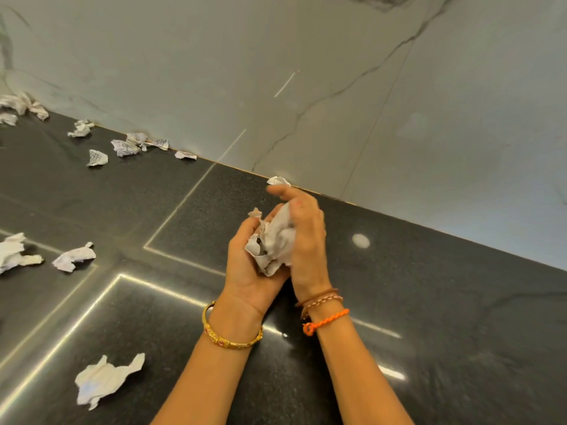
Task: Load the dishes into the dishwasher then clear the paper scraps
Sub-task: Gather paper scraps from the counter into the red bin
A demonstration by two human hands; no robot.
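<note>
- Left hand (250, 265): palm up, fingers curled, cupping a wad of crumpled paper (273, 243) from below; the grip is closed on the wad.
- Right hand (305, 237): pressed against the right side of the same wad, fingers bent over its top; this grip also bears on the wad. Fingertips are motion-blurred.
- Both hands are held above the dark polished bench (429, 302), near the marbled wall panel (337, 87).
- Loose paper scraps on the bench:
  - one small scrap (278, 180) at the wall edge, just beyond the right fingertips;
  - a cluster (135, 145) along the wall at upper left;
  - two pieces (73, 258) at the left edge;
  - one large piece (104, 378) at lower left.
- Left wrist: gold bangle (230, 338). Right wrist: orange cord (325, 321).
</note>
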